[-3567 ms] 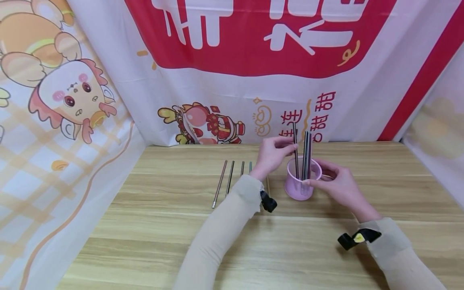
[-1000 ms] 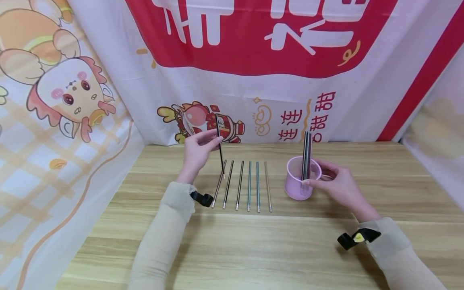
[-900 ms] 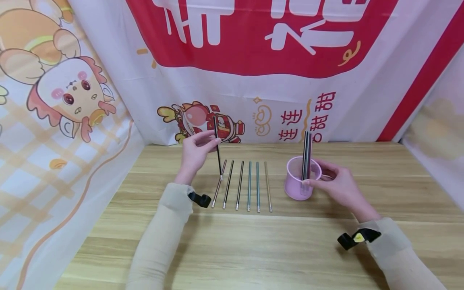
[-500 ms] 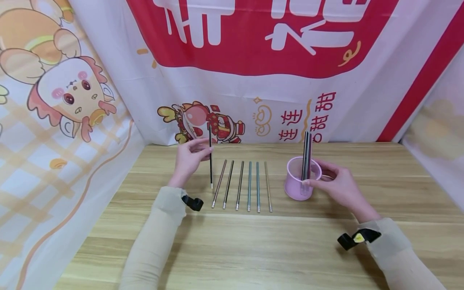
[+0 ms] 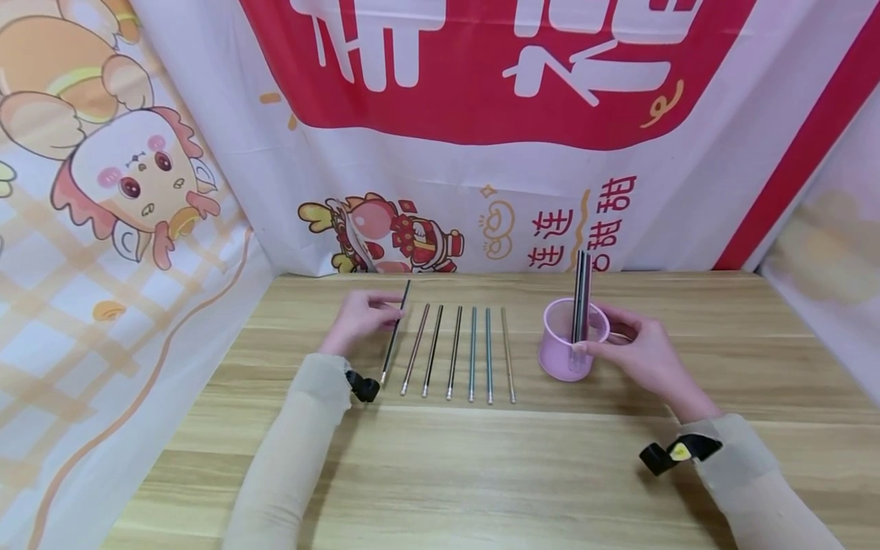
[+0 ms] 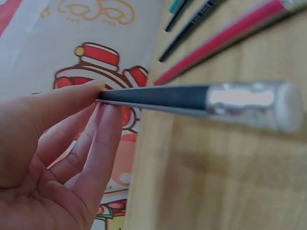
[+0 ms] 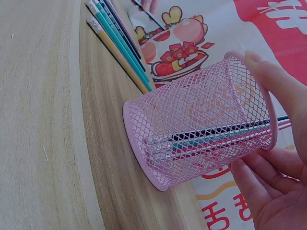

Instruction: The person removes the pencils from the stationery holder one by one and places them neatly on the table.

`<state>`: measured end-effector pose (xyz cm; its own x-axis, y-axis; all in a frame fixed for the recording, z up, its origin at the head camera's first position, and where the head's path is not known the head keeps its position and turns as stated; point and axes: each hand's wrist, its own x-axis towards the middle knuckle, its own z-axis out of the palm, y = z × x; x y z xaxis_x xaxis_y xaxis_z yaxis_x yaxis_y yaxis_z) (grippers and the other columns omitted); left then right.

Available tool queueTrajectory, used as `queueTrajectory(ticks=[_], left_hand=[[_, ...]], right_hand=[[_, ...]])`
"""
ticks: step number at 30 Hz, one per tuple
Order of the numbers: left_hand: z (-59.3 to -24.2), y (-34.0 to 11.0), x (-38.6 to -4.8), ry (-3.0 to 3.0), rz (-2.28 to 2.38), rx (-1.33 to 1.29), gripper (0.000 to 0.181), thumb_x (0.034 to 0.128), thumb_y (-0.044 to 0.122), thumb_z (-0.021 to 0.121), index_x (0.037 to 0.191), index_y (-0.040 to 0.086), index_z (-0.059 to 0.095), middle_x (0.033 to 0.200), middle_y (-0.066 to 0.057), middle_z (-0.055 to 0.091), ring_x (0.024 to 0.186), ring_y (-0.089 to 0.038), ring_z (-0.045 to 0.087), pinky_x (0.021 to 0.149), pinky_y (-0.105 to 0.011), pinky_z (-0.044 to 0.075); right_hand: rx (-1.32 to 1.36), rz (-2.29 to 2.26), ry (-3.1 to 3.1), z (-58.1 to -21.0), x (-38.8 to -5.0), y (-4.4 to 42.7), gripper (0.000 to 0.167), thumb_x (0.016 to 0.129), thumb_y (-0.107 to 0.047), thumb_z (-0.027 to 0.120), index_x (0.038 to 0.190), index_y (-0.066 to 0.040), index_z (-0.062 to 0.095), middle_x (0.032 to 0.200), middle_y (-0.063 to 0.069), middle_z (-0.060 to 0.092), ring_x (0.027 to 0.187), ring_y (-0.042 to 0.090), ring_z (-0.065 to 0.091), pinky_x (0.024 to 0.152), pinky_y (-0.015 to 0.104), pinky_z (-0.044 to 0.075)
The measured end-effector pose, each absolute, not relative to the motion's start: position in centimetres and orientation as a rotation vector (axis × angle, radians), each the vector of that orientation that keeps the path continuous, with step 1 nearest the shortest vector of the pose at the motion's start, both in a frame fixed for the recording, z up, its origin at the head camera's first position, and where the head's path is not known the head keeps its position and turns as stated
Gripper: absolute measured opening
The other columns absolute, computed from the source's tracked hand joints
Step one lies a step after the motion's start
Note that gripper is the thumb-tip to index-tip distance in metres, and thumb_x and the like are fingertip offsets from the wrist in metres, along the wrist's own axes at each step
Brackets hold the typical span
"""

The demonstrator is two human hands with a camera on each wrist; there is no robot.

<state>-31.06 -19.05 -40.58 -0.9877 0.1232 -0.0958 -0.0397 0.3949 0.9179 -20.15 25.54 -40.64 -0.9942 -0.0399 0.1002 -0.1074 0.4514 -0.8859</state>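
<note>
My left hand (image 5: 360, 315) pinches a black pencil (image 5: 395, 333) between thumb and fingertips. The pencil slants, its white eraser end low and toward me; whether it touches the table I cannot tell. In the left wrist view, its metal band and eraser (image 6: 288, 105) point away from the fingers. Just right of it lies a red pencil (image 5: 415, 351), first in a row of several. My right hand (image 5: 642, 351) grips the rim of a pink mesh pencil cup (image 5: 558, 359). Several pencils (image 5: 581, 286) stand in the cup, eraser ends down, as the right wrist view shows.
Beside the red pencil lie two black pencils (image 5: 454, 353), two teal pencils (image 5: 473, 355) and a yellow pencil (image 5: 509, 355), roughly parallel. The wooden table (image 5: 481, 473) ends at a printed cloth (image 5: 481, 206) behind. Another cloth (image 5: 137, 305) hangs along the left side.
My left hand has carried the black pencil from near the cup leftward past the row, then lowered and tilted it beside the red pencil. The right hand stays on the cup.
</note>
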Motion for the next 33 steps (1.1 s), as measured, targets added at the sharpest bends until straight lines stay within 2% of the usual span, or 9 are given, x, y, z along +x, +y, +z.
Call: queueTrajectory(ticks=[10, 19, 33], left_hand=[[-42.2, -18.8, -31.5, 2.5, 1.58, -0.032, 0.031, 0.0898, 0.003, 0.077, 0.12, -0.002, 0.071, 0.119, -0.021, 0.068, 0.086, -0.023, 0.072, 0.076, -0.03, 0.063], [-42.5, -18.4, -31.4, 2.553, 1.485, -0.06, 0.029, 0.0864, 0.002, 0.081, 0.114, -0.002, 0.074, 0.105, -0.018, 0.073, 0.081, -0.022, 0.073, 0.071, -0.028, 0.063], [-42.7, -18.2, -31.5, 2.537, 1.503, -0.157, 0.027, 0.0853, 0.002, 0.082, 0.111, 0.0, 0.076, 0.106, -0.017, 0.073, 0.08, -0.02, 0.073, 0.071, -0.027, 0.063]], right_hand=[[0.151, 1.626, -2.599, -40.9, -20.3, 25.6, 0.081, 0.083, -0.033, 0.088, 0.149, -0.003, 0.05, 0.141, 0.021, 0.058, 0.12, 0.035, 0.062, 0.085, 0.012, 0.053], [0.147, 1.62, -2.612, -40.9, -20.3, 25.6, 0.082, 0.083, -0.034, 0.087, 0.149, -0.003, 0.049, 0.141, 0.021, 0.057, 0.121, 0.035, 0.061, 0.084, 0.011, 0.052], [0.153, 1.62, -2.601, -40.7, -20.2, 25.5, 0.081, 0.084, -0.033, 0.087, 0.148, -0.003, 0.05, 0.141, 0.022, 0.057, 0.12, 0.035, 0.061, 0.085, 0.012, 0.052]])
